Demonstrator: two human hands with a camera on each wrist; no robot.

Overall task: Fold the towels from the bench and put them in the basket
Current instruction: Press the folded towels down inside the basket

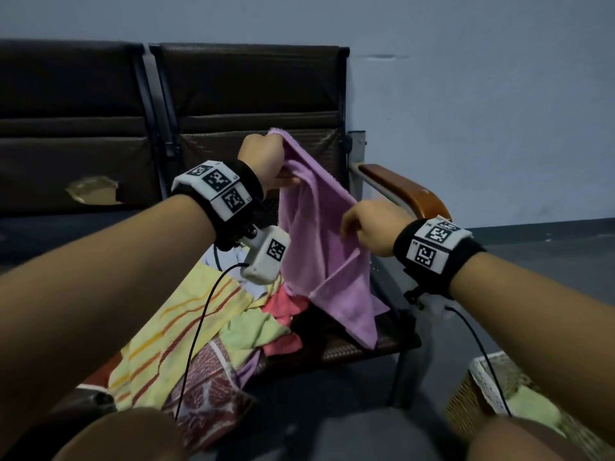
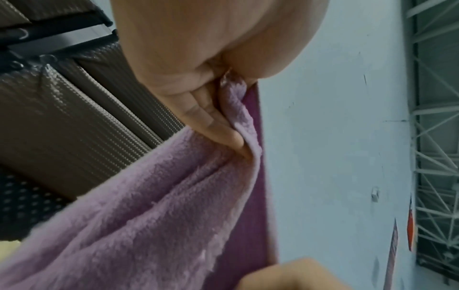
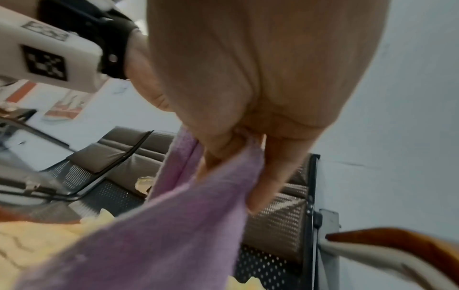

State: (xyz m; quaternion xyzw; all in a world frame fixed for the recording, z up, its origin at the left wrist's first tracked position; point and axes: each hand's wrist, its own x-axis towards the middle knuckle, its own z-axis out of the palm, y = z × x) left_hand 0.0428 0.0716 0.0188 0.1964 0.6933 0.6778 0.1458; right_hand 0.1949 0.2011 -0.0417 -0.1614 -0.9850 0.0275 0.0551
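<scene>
Hands lifting purple towel (image 1: pixel 327 247) clear of pile (image 1: pixel 186 331): my left hand (image 1: pixel 263 161) pinching far corner high, my right hand (image 1: pixel 369 226) pinching near edge, spreading for folding.

Open floor (image 1: pixel 332 394) before basket (image 1: pixel 479 387); armrest (image 1: pixel 409 191) perhaps close right.

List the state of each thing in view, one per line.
purple towel: lifted off the bench, hanging unfolded between both hands
left hand: grips the towel's upper edge
right hand: pinches the towel lower down
towel pile: unfolded, heaped on the bench seat
basket: on the floor at right, something pale green inside
bench: seat back torn at left
</scene>
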